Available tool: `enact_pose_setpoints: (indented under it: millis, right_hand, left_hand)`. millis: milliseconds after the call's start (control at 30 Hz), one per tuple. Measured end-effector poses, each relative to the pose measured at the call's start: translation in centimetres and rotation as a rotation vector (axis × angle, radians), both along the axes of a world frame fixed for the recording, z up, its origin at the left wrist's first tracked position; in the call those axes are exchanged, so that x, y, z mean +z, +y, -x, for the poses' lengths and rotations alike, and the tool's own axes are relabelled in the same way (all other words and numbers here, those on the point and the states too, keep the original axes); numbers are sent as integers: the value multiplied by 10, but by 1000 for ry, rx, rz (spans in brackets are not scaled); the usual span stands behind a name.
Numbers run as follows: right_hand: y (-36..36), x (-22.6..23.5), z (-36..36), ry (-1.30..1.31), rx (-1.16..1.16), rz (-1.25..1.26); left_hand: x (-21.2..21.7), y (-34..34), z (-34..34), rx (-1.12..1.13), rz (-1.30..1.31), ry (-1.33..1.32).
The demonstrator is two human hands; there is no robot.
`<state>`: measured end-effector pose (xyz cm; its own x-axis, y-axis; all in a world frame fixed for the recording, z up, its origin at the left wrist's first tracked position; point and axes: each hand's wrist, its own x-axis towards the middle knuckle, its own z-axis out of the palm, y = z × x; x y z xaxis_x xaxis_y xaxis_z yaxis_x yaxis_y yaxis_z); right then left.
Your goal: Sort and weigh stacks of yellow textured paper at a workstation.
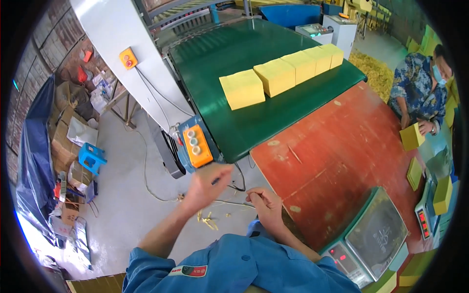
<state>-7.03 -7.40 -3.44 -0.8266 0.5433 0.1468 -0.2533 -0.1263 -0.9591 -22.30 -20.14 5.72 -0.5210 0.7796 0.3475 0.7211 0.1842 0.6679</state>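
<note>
- The left hand (205,188) is raised off the corner of the red counter (342,161), fingers loosely curled and blurred; what it grips, if anything, I cannot tell.
- The right hand (264,202) sits just beside it, close to the counter's near edge, fingers pinched together on what looks like a thin strand (233,201) running toward the left hand.
- Just above the left hand is an orange button box (197,145) at the end of the green conveyor belt (244,122).
- Five stacks of yellow sheets (243,89) lie in a row on the belt, well apart from both hands.
- A weighing scale (376,234) stands on the counter to the right of the right hand.
- At the far right a person in a patterned shirt holds a yellow stack (412,136).
- Yellow scraps (209,222) lie on the floor below the hands.
</note>
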Motion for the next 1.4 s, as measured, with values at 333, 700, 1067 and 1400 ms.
enact_pose_setpoints:
  millis: [333, 700, 1067, 1400]
  right_hand:
    - [59, -23, 37, -147, -189, 241]
    - [23, -39, 16, -294, -500, 333]
    - [-42, -93, 57, -171, -290, 904]
    - [-47, -104, 17, 284, -444, 980]
  left_hand:
    - [3, 133, 289, 189, 162, -67]
    - [-34, 276, 391, -61, 680, -325]
    - [-59, 228, 259, -422, 523, -301]
    - [-84, 130, 75, -672, 577, -142]
